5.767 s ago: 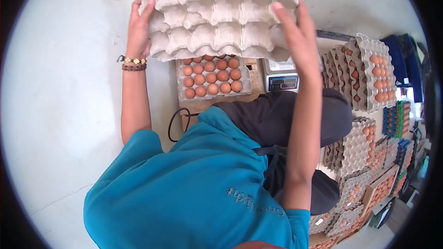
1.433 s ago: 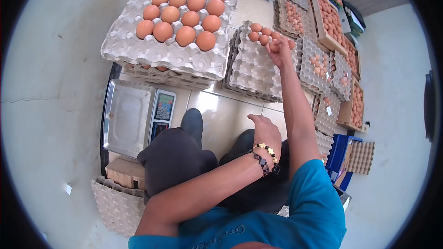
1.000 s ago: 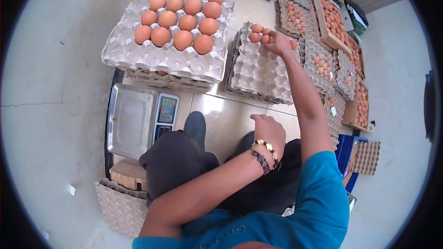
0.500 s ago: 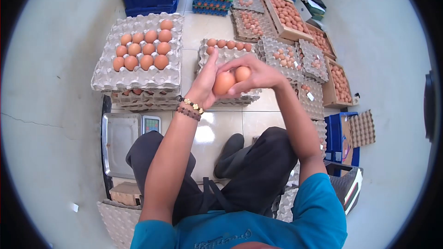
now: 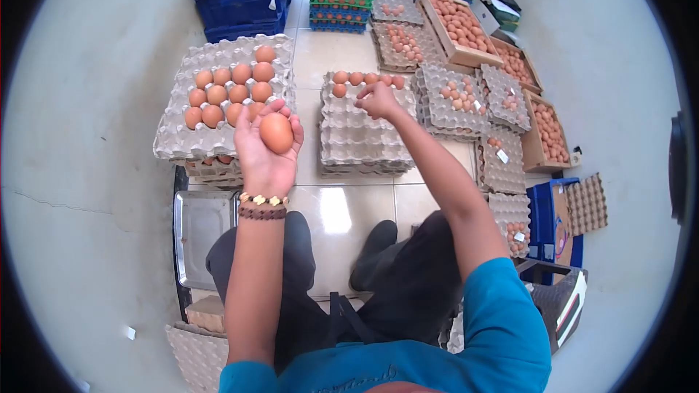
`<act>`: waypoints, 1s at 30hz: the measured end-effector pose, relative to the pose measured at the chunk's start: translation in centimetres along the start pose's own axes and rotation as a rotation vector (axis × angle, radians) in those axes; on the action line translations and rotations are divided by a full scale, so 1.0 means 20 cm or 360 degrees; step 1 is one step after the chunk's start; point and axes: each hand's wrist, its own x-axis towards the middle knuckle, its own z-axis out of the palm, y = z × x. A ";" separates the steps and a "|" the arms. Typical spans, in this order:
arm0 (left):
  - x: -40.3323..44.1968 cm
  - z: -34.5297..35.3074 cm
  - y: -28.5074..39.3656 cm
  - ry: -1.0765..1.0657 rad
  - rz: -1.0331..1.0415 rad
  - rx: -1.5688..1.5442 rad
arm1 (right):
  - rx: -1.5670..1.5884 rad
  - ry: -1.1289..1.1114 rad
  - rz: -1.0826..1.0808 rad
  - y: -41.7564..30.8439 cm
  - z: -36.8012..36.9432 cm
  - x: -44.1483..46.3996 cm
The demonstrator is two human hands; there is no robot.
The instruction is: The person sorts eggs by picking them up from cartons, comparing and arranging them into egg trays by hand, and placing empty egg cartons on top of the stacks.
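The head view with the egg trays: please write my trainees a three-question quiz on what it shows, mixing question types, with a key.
1. Which hand cradles an egg in its palm?
2. True or false: no eggs show in the metal pan.
3. Choose one. The right hand is:
A. inside a wooden crate
B. over the middle tray stack
C. gripping a blue crate

Key
1. The left hand.
2. True.
3. B.
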 end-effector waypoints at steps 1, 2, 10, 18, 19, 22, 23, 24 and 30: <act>-0.01 0.02 0.04 0.0014 -0.0026 -0.0143 | -0.0212 0.0089 -0.0017 0.03 0.08 0.07; -0.03 0.04 0.09 0.0027 -0.0047 -0.0287 | -0.0272 0.0168 0.0023 0.06 0.15 0.15; 0.07 -0.15 0.70 -0.0352 0.0174 0.0292 | -0.0384 0.0347 0.0394 -0.16 0.32 0.35; 0.81 -0.14 0.80 -0.0144 0.1146 0.2025 | 0.0209 0.0171 0.0204 0.14 0.27 0.47; 0.89 -0.18 0.81 -0.0202 0.1300 0.2297 | 0.0453 -0.0039 0.0234 0.18 0.25 0.46; 1.06 -0.30 0.87 -0.0193 0.1393 0.2874 | 0.1104 -0.0326 0.0169 0.07 0.05 0.26; 1.06 -0.30 0.86 -0.0175 0.1383 0.2957 | 0.1242 -0.0374 0.0124 0.04 -0.01 0.17; 1.05 -0.30 0.85 -0.0185 0.1294 0.2990 | 0.1378 -0.0414 0.0080 0.01 -0.06 0.08; 1.04 -0.32 0.81 -0.0130 0.1387 0.3263 | 0.1661 -0.0592 -0.0305 -0.27 -0.26 -0.34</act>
